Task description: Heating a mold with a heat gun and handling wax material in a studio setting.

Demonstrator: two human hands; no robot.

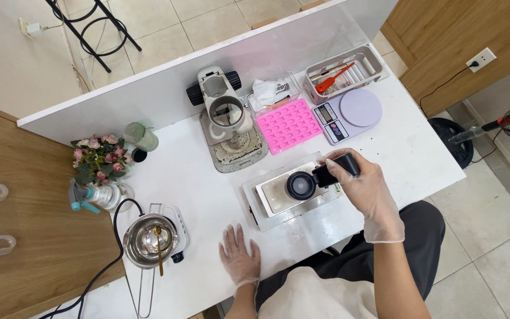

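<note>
R hand (pixel 366 188) gripping black stamp (pixel 313 181), long axis roughly horizontal, head pointing left over metal plate (pixel 278 194). L hand (pixel 239 256) spread flat on tabletop (pixel 202 177). Stamp face hidden.

Scale (pixel 355 113) right of mould (pixel 288 125)

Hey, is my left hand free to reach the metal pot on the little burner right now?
Probably yes. The left hand lies flat and empty on the table, and the bare stretch between it and the metal pot holds nothing in the way.
</note>
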